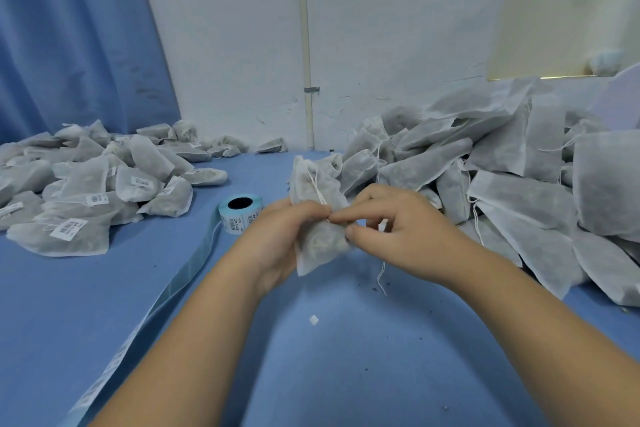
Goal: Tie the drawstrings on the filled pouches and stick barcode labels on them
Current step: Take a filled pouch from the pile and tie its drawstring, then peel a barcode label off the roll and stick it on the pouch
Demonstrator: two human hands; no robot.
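A filled grey-white fabric pouch [317, 243] is held upright above the blue table, its gathered neck pointing up and away. My left hand [280, 236] grips the pouch around its middle from the left. My right hand [391, 229] pinches the white drawstring [320, 196] at the pouch's neck, fingertips meeting the left hand's. A loose string end [382, 276] hangs below the right hand. A roll of barcode labels [240, 213] on blue backing stands just left of my hands.
A heap of labelled pouches [90, 191] lies at the left. A larger heap of pouches without visible labels [512, 180] fills the right. A strip of used label backing [180, 274] trails from the roll toward the near left edge. Blue table surface [346, 357] lies in front.
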